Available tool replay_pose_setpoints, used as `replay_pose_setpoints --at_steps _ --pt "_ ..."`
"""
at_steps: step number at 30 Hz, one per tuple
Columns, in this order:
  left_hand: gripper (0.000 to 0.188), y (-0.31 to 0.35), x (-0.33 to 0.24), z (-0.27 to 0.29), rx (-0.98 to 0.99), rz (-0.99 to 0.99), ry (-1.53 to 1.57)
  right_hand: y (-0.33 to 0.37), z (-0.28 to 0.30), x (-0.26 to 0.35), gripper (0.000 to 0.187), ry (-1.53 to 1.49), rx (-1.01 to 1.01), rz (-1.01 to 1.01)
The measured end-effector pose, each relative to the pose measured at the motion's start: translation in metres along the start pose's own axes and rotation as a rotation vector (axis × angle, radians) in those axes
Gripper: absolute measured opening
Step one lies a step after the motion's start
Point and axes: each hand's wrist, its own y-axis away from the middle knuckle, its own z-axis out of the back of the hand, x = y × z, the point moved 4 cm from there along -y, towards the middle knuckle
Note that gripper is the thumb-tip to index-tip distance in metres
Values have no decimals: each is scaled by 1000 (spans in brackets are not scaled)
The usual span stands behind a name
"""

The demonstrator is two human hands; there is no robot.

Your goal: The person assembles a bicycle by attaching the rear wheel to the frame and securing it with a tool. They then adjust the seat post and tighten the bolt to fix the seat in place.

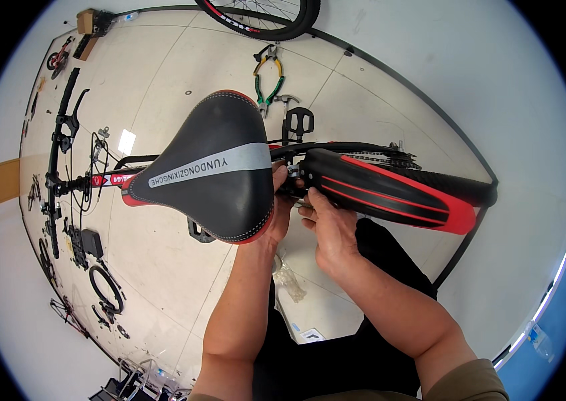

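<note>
"What's around you, seen from your head?"

"A pale tiled floor [183, 60], with a white wall [443, 53] curving along the right. Bicycle parts lie toward the left edge, and tools with yellow and green handles [275, 92] are up past the saddle."

"Any containers?"

"A cardboard box [85, 21] is at the far upper left, dark things bunched against it; I can't make out whether any are inside. Between my forearms, down on the floor, there's a crumpled clear bag [290, 281], contents too small to tell. A clear bottle [541, 342] is at the lower right."

"And your fingers?"

"My left hand [281, 214] reaches up behind the black and red saddle [206, 170], which hides part of it. Its fingertips are at the metal bracket [293, 171], but I can't say how firmly they're closed. My right hand [333, 224] has its thumb against the front lower edge of the mudguard, fingers curled close beneath, only a narrow gap between. Whether they pinch something small, I can't tell."

"Where's that mudguard?"

"The black and red mudguard [383, 194] is just behind the saddle, its front end at the bracket, angled slightly off the line of the rear tyre [477, 192]."
</note>
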Motion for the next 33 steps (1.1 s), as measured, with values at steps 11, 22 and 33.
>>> replay_pose_setpoints --at_steps 11,22,33 --pt "7 -2 3 5 9 -1 -41 7 -3 3 20 37 11 -10" --pt "10 -3 5 5 19 16 -16 3 -1 -3 21 10 29 -25" --pt "12 -2 6 7 11 -4 -28 7 -3 6 23 68 77 -65"
